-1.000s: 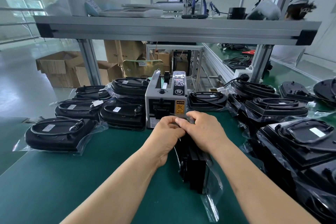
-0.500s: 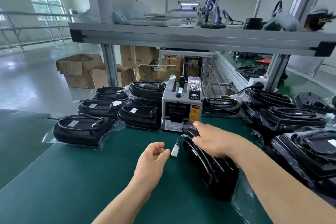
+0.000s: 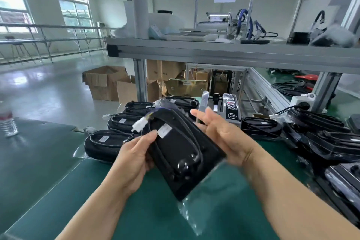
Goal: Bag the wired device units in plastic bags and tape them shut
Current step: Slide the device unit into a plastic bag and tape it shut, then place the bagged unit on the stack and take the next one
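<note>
A black wired device unit (image 3: 181,154) in a clear plastic bag is lifted above the green table, flat side up, its white connector (image 3: 138,125) sticking out at the upper left. My left hand (image 3: 134,158) grips its left edge, thumb on top near a white label. My right hand (image 3: 222,134) supports the right edge with its fingers spread. The bag's loose end (image 3: 191,214) hangs below the unit. The grey tape dispenser (image 3: 224,108) stands just behind my right hand.
Several bagged black units (image 3: 105,142) lie in a cluster at the left, others (image 3: 319,132) are stacked at the right. A water bottle (image 3: 7,122) stands at the far left. An aluminium shelf (image 3: 233,52) spans overhead. Cardboard boxes (image 3: 105,82) sit on the floor beyond.
The unit rose from the table into both hands and turned flat side up. My left hand, empty before, took its left edge. The view tilted upward.
</note>
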Tool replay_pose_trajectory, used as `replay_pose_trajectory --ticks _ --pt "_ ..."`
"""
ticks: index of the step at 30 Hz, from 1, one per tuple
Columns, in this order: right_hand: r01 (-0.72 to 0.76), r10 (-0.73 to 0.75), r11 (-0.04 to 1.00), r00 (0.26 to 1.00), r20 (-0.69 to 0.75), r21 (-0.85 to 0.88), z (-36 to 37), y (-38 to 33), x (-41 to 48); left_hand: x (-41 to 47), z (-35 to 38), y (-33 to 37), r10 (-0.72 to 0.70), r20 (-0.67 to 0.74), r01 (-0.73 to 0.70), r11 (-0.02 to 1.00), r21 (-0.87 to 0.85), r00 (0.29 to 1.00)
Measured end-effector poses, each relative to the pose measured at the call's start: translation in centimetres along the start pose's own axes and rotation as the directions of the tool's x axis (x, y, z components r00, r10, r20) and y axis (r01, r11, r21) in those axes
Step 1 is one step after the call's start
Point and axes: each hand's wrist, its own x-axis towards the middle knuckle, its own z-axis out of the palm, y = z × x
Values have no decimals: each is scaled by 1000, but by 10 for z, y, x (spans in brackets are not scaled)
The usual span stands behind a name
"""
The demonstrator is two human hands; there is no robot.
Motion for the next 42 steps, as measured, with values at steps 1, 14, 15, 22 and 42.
replay_pose_trajectory --ticks 1,14,15,22,42 --pt "35 -29 992 998 -46 122 1 4 8 11 -7 11 7 -61 -8 1000 -28 998" --pt "110 -255 889 924 -283 -444 76 50 181 219 -91 54 -16 -530 -41 995 -96 848" --pt "99 -253 886 922 -294 -454 73 49 192 232 -93 54 -12 -541 -40 996 -84 841" --pt "2 -149 926 920 -363 -377 48 63 250 294 -96 41 -57 -576 48 998 -32 815" --pt "-293 122 835 924 -363 -466 22 53 256 317 -80 31 -31 -686 406 826 392 727"
